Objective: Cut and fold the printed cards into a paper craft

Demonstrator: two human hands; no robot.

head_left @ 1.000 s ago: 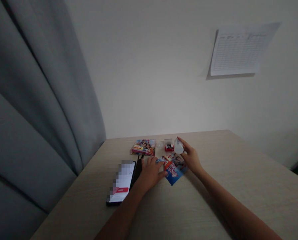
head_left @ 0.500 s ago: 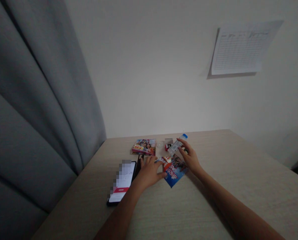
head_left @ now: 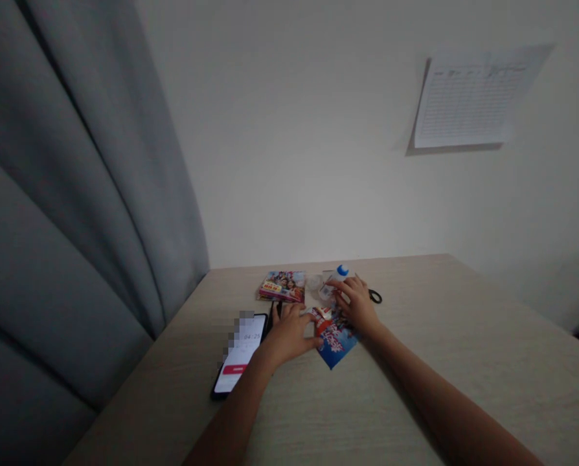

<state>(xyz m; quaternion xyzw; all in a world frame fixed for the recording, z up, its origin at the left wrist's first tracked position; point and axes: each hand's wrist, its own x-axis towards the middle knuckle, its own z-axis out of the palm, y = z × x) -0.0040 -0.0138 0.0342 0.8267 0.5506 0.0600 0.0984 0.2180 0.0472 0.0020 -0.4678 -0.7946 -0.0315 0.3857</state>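
Observation:
My left hand lies flat, fingers spread, on the left edge of a colourful blue printed sheet on the wooden table. My right hand is curled around a small white bottle with a blue cap, tipped over the sheet's far end. A small clear round thing sits just left of the bottle.
A phone with a lit screen lies left of my left hand, a dark object beside it. A colourful booklet lies near the wall. Black scissors handles show right of my right hand. Grey curtain hangs left; a paper is taped on the wall.
My right hand has turned the bottle over and lowered it toward the sheet, the blue cap now pointing away. My left hand stays on the sheet.

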